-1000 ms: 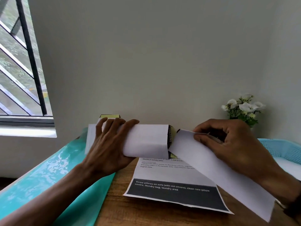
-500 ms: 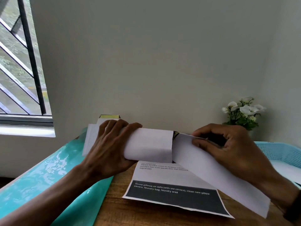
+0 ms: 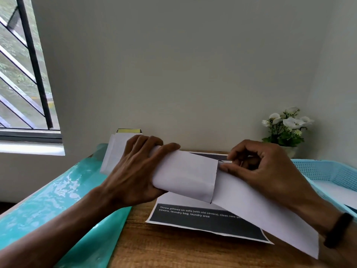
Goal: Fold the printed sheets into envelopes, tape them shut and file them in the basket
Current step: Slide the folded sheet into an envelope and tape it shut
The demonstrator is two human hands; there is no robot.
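I hold a white folded sheet (image 3: 185,175) above the wooden table (image 3: 173,248), its printed side turned inward. My left hand (image 3: 135,171) wraps around its folded left part. My right hand (image 3: 258,167) pinches the top edge of the long right flap (image 3: 260,211), which slopes down to the lower right and meets the folded part's edge. Under it a printed sheet (image 3: 202,221) with a dark band and white text lies flat. The light blue basket (image 3: 324,171) sits at the right with white paper inside.
A glossy teal plastic sheet (image 3: 63,200) covers the table's left side. Folded white papers (image 3: 114,151) and a yellow-topped item (image 3: 129,130) stand against the wall. A pot of white flowers (image 3: 286,128) is in the right corner. A barred window (image 3: 23,64) is at left.
My right hand has brought the right flap up and leftward against the folded part, closing the gap. The dark printed inside that showed at the seam is now nearly hidden.
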